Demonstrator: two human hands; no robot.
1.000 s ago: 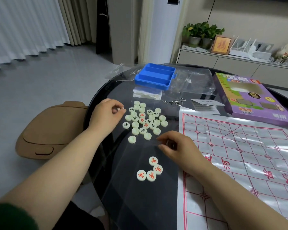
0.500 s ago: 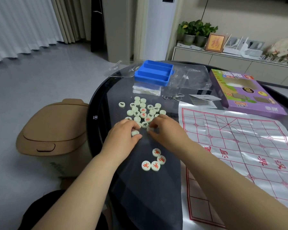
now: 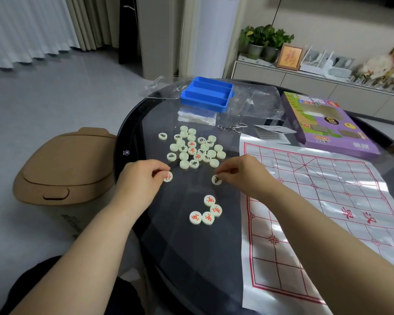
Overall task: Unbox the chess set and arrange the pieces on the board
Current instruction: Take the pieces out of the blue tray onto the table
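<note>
Left hand (image 3: 141,178): fingers pinch a red-marked piece (image 3: 168,176), just above the dark counter (image 3: 191,258). Loose pile of pieces (image 3: 193,148) just beyond both hands. Four red pieces (image 3: 206,211) clustered nearer, touching. Right hand (image 3: 241,173): fingers pinch a black-marked piece (image 3: 216,179). Board sheet (image 3: 328,201) flat at right, no pieces on it. Purple box (image 3: 328,123) behind it.

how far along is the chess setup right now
Unboxing looks done: the purple box sits aside, the blue tray looks empty, the board is spread flat. Sorting is in hand: four red pieces are grouped apart from the pile, the left grip pinches a red-marked piece, the right grip a black-marked piece. Left: every piece; none shows on the board yet.
</note>
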